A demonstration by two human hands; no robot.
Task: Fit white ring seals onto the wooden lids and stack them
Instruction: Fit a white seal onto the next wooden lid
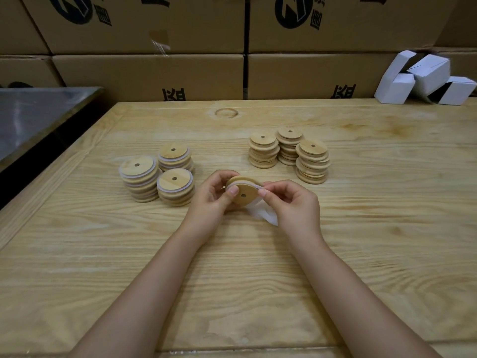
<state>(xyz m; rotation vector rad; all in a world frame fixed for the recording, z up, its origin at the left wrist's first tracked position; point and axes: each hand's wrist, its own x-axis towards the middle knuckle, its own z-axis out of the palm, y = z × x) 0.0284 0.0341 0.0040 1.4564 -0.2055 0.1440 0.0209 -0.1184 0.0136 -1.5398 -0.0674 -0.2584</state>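
Round wooden lid with centre hole, white ring seal part-seated, pinched by both hands.

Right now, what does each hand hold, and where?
Left hand grips the wooden lid by its left rim; right hand pinches the white ring seal at the lid's right edge.

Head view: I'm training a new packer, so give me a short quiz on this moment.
1. True or false: the left stacks already carry white seals.
2. How many bare stacks stand on the right? A two, B three, C five.
3. Fill in: the right hand pinches the ___ onto the lid held by the left hand.
Key: 1 true; 2 B; 3 white ring seal.
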